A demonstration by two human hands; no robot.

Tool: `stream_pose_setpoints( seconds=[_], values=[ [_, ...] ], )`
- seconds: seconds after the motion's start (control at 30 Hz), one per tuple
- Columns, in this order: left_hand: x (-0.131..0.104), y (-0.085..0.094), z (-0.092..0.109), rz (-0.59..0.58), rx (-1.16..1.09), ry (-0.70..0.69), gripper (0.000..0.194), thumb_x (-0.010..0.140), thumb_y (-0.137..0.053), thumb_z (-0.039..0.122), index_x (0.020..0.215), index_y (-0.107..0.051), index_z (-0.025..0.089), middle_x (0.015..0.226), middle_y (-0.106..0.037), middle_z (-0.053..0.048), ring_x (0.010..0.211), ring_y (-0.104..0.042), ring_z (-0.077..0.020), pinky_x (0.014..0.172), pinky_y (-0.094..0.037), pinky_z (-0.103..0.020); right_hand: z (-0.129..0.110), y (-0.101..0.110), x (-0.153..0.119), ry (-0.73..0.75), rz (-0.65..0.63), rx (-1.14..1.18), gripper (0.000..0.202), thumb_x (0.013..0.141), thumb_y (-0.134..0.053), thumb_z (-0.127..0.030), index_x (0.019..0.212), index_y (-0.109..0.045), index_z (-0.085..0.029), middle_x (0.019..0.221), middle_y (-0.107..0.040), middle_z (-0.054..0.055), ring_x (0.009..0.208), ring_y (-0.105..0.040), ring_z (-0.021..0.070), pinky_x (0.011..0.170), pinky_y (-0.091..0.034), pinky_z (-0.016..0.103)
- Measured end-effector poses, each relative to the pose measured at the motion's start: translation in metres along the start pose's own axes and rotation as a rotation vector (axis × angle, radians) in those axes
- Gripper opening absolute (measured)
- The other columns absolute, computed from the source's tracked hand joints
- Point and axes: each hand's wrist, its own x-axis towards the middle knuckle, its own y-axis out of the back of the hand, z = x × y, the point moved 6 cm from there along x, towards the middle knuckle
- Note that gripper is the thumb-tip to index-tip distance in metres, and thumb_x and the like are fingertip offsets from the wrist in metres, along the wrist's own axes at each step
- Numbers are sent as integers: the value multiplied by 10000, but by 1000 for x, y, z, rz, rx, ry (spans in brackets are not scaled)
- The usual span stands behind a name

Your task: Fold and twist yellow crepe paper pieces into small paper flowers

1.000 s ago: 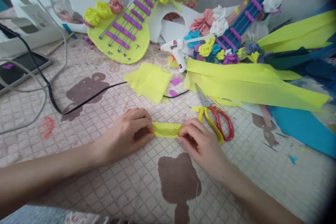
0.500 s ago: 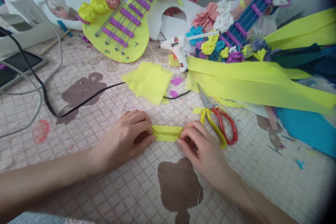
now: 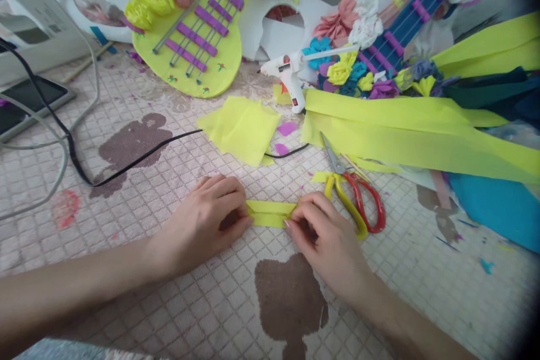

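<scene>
Between my hands a folded strip of yellow crepe paper [image 3: 272, 214] is stretched level, just over the patterned tablecloth. My left hand [image 3: 215, 211] pinches its left end between thumb and fingers. At the other end, my right hand [image 3: 323, 225] grips the strip in the same way; a fold line runs along its length. Close by on the right lie scissors [image 3: 356, 197] with red and yellow handles, blades pointing away from me. Beyond the strip rest several loose yellow paper squares [image 3: 240, 129].
A white glue gun [image 3: 291, 76] lies at the back, with long yellow paper strips [image 3: 413, 129] to its right. Paper-flower-trimmed guitar shapes stand behind, one yellow [image 3: 189, 62], one blue [image 3: 392, 39]. A black cable [image 3: 139, 163] crosses the left side; a phone [image 3: 31, 104] lies farther left.
The strip's folded edge lies flatter, and the gap along its middle has narrowed. Both hands keep their hold with little movement. The view has shifted slightly.
</scene>
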Motion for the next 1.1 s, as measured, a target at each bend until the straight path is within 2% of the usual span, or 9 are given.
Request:
stream_pose_setpoints(
  seconds=[0.6, 0.87, 1.0, 1.1],
  values=[
    [3, 0, -1, -16, -22, 23, 125, 780, -550, 113, 672, -506, 159, 800, -554, -19, 749, -498, -149, 715, -397, -322, -2, -2, 0, 25, 6, -44, 129, 862, -500, -160, 753, -445, -204, 823, -520, 23, 648, -514, 123, 559, -421, 268],
    [4, 4, -3, -1, -82, 89, 78, 781, -548, 120, 830, -518, 173, 826, -585, -10, 771, -521, -155, 732, -408, -327, -2, 0, 1, 7, 24, -26, 101, 835, -527, -136, 843, -462, -214, 823, -546, 12, 662, -511, 128, 550, -400, 256],
    [5, 4, 0, -48, -125, 71, 93, 800, -530, 94, 804, -566, 179, 838, -599, 0, 790, -539, -148, 767, -395, -328, -4, 0, 3, 6, -21, -9, 90, 857, -492, -127, 820, -486, -209, 847, -559, 13, 688, -535, 124, 572, -404, 254],
    [5, 3, 0, -56, -116, 49, 85, 812, -545, 119, 787, -594, 185, 832, -601, 0, 790, -541, -152, 772, -385, -331, -4, 0, 5, -12, -26, -22, 70, 878, -494, -178, 813, -494, -206, 837, -556, 12, 682, -535, 127, 572, -401, 261]
  ],
)
